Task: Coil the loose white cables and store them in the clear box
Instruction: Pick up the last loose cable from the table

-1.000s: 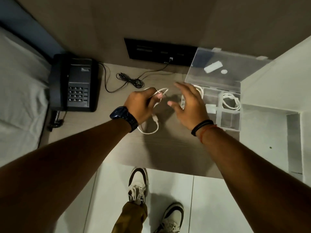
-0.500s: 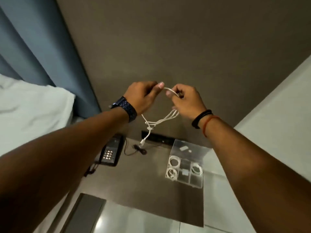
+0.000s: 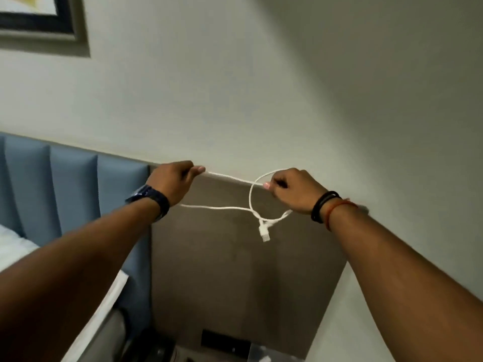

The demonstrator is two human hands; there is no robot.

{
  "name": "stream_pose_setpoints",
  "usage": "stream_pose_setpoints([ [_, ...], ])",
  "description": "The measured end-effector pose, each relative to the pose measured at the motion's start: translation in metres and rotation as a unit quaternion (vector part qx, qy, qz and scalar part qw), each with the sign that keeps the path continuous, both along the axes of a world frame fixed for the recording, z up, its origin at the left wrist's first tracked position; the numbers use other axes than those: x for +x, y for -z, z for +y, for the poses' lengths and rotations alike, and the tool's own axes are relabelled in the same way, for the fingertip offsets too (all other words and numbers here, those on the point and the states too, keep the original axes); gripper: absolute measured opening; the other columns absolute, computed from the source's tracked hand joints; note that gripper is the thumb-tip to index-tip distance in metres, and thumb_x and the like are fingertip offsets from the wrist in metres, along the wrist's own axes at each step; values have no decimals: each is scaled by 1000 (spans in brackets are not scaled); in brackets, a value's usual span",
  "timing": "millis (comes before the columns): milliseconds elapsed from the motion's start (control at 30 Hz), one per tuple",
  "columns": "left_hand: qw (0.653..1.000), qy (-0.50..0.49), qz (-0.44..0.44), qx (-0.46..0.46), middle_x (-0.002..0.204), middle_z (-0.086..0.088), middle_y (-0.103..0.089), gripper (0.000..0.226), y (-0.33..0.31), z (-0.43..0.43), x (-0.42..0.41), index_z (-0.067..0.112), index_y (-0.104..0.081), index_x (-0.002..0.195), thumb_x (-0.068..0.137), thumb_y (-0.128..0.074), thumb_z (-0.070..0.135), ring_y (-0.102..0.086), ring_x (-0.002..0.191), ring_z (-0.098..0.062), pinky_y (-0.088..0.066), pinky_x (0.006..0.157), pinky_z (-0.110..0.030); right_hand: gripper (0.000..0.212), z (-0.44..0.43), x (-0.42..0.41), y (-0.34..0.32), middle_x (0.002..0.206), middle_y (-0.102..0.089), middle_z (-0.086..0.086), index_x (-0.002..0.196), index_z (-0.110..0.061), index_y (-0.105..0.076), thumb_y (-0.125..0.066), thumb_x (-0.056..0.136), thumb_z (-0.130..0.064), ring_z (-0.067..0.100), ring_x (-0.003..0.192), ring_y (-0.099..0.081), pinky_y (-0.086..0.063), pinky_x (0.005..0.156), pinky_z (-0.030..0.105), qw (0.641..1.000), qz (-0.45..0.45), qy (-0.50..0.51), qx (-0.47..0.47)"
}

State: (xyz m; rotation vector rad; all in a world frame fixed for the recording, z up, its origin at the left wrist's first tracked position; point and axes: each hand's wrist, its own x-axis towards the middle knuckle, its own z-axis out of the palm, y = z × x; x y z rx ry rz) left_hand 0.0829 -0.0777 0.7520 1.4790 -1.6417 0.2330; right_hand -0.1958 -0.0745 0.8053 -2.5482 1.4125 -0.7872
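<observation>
A thin white cable (image 3: 226, 179) is stretched in the air between both hands, high in front of the wall. My left hand (image 3: 172, 182) pinches one part of it at the left. My right hand (image 3: 292, 190) grips a loop of it at the right. Below that hand two strands cross in a loose knot, and a white plug (image 3: 264, 232) dangles there. Only the upper edge of the clear box (image 3: 264, 354) shows at the bottom of the view; its inside is out of sight.
A brown wall panel (image 3: 235, 278) stands behind the hands, with a dark socket strip (image 3: 224, 342) near its base. A blue padded headboard (image 3: 70, 194) and white bedding (image 3: 13, 249) lie at the left. A framed picture (image 3: 39, 19) hangs top left.
The view has tilted up from the desk to the wall. Both hands lifted the cable off the desk and moved apart, pulling it taut, with a loop at the right hand.
</observation>
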Motion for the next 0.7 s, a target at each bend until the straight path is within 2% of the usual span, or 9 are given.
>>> stream_pose_setpoints([
  [100,1000,-4,-27,-7,51,0,-52,48,-22,15,8,17,-49,62,87,-44,58,-51,52,-23,-38,49,-31,33,18,-3,-28,69,-58,6,72,-7,-57,-52,93,-32,24,65,-53,-40,59,30,998,52,23,-24],
  [167,994,-12,-106,-11,50,2,-48,48,-33,22,9,17,-48,63,87,-41,58,-50,53,-27,-34,47,-30,30,25,-4,-41,83,-62,12,79,-7,-57,-48,96,-31,30,78,-56,-42,68,34,994,69,52,-68],
  [233,993,-42,-110,4,52,2,-48,51,-45,30,4,20,-44,59,87,-36,61,-49,54,-27,-31,48,-29,28,32,-4,-50,87,-63,12,82,-9,-55,-45,97,-30,32,83,-56,-44,71,36,988,60,75,-121],
  [300,994,-66,-69,54,63,2,-56,50,-58,34,-11,23,-49,63,87,-34,65,-53,63,-27,-36,53,-29,26,37,2,-56,80,-65,11,78,-12,-53,-45,97,-28,30,75,-61,-47,66,32,993,-12,71,-91],
  [400,992,59,58,97,69,1,-58,39,-72,37,-48,26,-54,76,87,-40,61,-55,68,-23,-42,61,-31,26,44,13,-60,60,-65,7,72,-12,-53,-46,96,-21,23,57,-66,-52,58,24,981,-188,5,54],
  [500,972,155,145,95,54,3,-46,44,-86,40,-68,21,-43,59,84,-53,56,-43,50,-15,-35,50,-27,27,44,4,-63,59,-62,8,72,-8,-55,-49,96,-19,25,53,-63,-56,68,40,948,-300,-8,108],
  [533,968,165,160,99,51,4,-39,49,-90,41,-67,20,-39,54,80,-59,56,-37,46,-13,-32,48,-26,28,42,-4,-63,61,-63,7,71,-9,-56,-50,95,-22,22,52,-61,-56,66,38,961,-264,18,82],
  [600,960,180,177,118,46,6,-32,56,-96,42,-58,20,-34,47,75,-66,55,-32,41,-12,-34,46,-23,29,39,-24,-58,68,-68,4,73,-12,-58,-51,94,-30,17,57,-61,-52,62,31,992,-96,81,5],
  [700,949,166,217,156,40,5,-37,57,-98,43,-43,20,-38,42,73,-65,60,-39,39,-14,-44,44,-25,29,32,-47,-50,80,-66,8,80,-11,-57,-51,93,-35,25,72,-61,-48,67,31,990,66,125,-28],
])
